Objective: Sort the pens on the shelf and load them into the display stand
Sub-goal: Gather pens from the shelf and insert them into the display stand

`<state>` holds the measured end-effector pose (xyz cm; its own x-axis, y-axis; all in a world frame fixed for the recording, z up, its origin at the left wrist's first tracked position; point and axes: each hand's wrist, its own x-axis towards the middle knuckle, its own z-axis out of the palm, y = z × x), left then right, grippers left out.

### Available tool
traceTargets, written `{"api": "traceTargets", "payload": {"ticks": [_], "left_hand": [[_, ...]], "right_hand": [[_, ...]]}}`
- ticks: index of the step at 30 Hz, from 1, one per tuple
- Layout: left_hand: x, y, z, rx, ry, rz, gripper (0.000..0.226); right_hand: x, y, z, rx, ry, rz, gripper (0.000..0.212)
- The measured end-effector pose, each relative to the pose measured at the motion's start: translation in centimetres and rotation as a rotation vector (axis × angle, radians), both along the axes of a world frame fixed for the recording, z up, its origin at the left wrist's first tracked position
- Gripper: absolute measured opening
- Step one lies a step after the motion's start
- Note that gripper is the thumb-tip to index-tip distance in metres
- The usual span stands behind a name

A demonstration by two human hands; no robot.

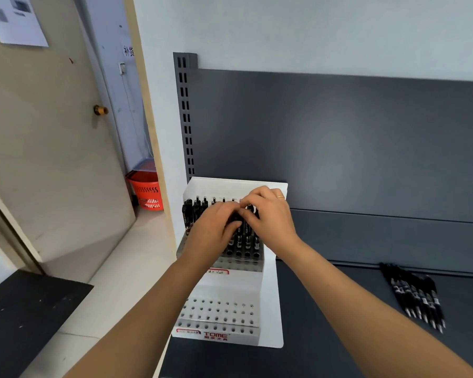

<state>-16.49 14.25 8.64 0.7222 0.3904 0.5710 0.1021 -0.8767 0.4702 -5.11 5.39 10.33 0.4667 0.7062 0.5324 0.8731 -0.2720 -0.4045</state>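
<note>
Left hand (pixel 216 226) and right hand (pixel 269 215) pinch pens (pixel 247 238) in the back tier of the display stand (pixel 224 286), at the left edge of the shelf (pixel 339 339); each is best seated straight, one per hole.

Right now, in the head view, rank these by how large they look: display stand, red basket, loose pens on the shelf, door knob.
1. display stand
2. loose pens
3. red basket, which is farther off, so its rank against the pens is unsure
4. door knob
</note>
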Motion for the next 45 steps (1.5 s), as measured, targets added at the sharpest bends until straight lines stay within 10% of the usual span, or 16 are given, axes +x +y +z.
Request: {"api": "traceTargets", "payload": {"ticks": [21, 45], "left_hand": [[5.3, -4.5, 1.6, 0.266, -0.111, 0.115, 0.024], [28.0, -25.0, -11.3, -0.007, 0.819, -0.223, 0.038]], "right_hand": [[5.0, -5.0, -1.2, 0.070, -0.082, 0.037, 0.017], [28.2, -29.2, -13.7, -0.578, 0.493, -0.326, 0.020]]}}
